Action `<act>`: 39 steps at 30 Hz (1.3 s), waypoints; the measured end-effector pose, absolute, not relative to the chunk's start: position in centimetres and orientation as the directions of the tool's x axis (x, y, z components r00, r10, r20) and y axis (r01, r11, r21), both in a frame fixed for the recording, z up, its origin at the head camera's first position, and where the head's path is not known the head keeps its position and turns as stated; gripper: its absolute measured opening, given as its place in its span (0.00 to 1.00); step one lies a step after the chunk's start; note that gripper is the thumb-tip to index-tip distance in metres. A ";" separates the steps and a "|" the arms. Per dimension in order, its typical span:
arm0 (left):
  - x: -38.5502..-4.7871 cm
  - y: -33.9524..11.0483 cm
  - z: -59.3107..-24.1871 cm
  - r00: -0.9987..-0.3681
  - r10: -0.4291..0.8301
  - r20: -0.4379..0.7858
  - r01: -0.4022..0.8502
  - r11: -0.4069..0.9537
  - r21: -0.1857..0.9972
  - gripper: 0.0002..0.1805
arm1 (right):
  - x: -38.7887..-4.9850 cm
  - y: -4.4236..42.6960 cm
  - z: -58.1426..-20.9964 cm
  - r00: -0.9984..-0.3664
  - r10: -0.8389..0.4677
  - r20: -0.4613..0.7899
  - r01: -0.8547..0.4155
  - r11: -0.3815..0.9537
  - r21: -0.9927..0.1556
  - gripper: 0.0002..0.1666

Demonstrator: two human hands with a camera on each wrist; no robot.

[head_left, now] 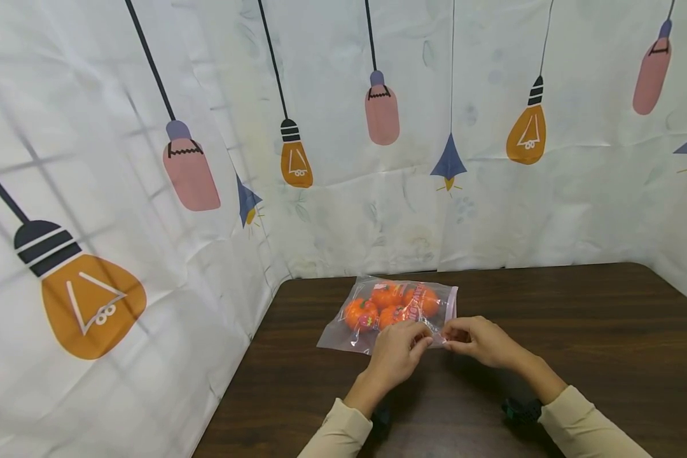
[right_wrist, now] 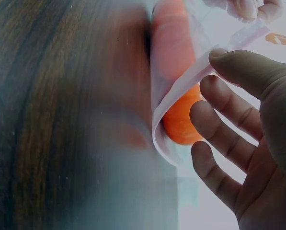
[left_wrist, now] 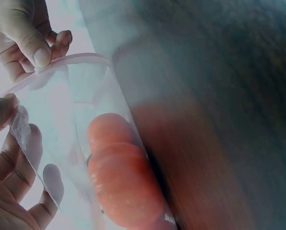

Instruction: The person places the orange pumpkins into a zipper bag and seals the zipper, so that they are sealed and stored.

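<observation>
A clear plastic zip bag (head_left: 334, 338) with a pinkish seal strip lies on the table, printed lettering on its face. Inside are several round, glossy orange fruits (head_left: 359, 314) that look like tomatoes or persimmons. My left hand (head_left: 397, 353) pinches the bag's edge near its front right corner; in the left wrist view the thumb and forefinger grip the film. Just right of it, my right hand (head_left: 486, 342) pinches the strip between thumb and forefinger (right_wrist: 214, 88), its other fingers loosely bent. The strip (right_wrist: 169, 98) bows outward in the right wrist view.
A dark brown wooden table (head_left: 578, 305) extends around the bag, mostly to the right. Behind and left hangs a white cloth (head_left: 343, 222) printed with lamps and bulbs. Dark wrist-worn devices (head_left: 521, 410) sit under the forearms.
</observation>
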State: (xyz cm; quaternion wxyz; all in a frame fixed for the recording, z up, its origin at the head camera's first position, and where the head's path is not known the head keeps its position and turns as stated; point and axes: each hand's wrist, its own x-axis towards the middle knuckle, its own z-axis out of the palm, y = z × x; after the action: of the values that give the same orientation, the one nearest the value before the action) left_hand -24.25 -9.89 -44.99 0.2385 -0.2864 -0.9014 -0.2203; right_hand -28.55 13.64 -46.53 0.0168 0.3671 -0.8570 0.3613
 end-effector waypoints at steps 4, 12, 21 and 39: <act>-24.3 -9.9 -45.0 -0.723 0.410 0.556 0.622 0.735 0.268 0.03 | -28.7 13.8 -46.7 -0.749 -0.598 0.286 -0.633 0.516 -0.577 0.04; -24.4 -9.8 -45.1 -0.723 0.409 0.557 0.627 0.728 0.278 0.03 | -28.8 14.0 -46.9 -0.782 -0.559 0.275 -0.609 0.594 -0.526 0.04; -24.4 -9.8 -45.0 -0.747 0.397 0.533 0.607 0.734 0.304 0.03 | -29.0 14.2 -47.1 -0.769 -0.566 0.295 -0.609 0.512 -0.605 0.04; -24.0 -9.6 -44.7 -0.743 0.442 0.503 0.628 0.721 0.294 0.03 | -28.5 13.8 -46.4 -0.822 -0.534 0.197 -0.459 0.418 -0.784 0.05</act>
State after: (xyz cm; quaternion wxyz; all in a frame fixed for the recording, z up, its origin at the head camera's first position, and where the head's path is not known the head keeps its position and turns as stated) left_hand -24.04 -9.56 -44.67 0.2032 -0.2954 -0.9050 -0.2290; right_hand -28.50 13.76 -46.36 -0.0417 0.2951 -0.8409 0.4518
